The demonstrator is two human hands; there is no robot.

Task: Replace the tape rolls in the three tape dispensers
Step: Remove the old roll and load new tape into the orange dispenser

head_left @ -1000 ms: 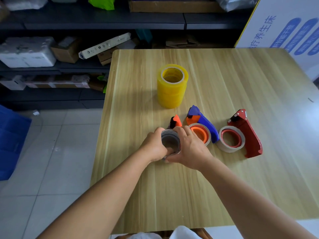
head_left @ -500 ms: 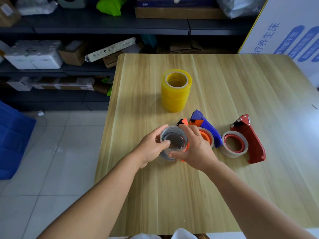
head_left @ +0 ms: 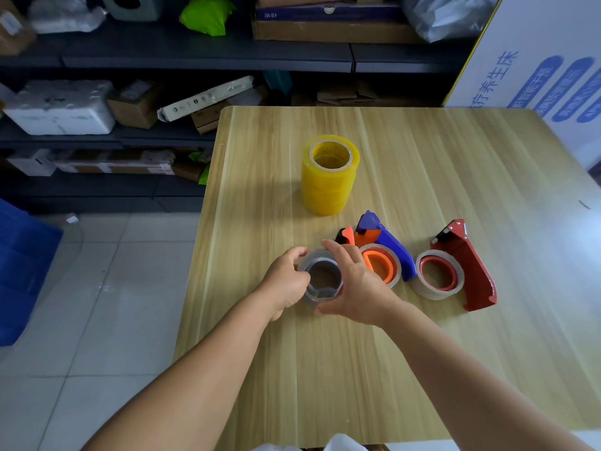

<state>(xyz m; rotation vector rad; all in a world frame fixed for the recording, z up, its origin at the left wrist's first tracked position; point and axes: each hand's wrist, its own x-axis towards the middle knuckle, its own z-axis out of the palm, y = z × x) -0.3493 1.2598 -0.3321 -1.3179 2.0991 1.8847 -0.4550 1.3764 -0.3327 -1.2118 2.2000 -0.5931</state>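
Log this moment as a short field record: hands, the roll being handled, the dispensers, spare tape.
left hand: grips the grey roll's left side
right hand: cups its right side
grey roll: between both hands, hiding most of the orange dispenser
blue dispenser: on the table, roll fitted
red dispenser: rightmost, roll fitted
yellow tape stack: upright, behind the dispensers, untouched

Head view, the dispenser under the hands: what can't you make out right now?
- Leftmost dispenser: only its orange and black tip shows; the right hand and the grey roll cover its body.
- Whether that roll is seated on the hub or lifted free: hidden by both hands; left hand wraps its left side.
- How many rolls form the yellow stack: seams too faint.
- Shelf box labels: too small, blurred.
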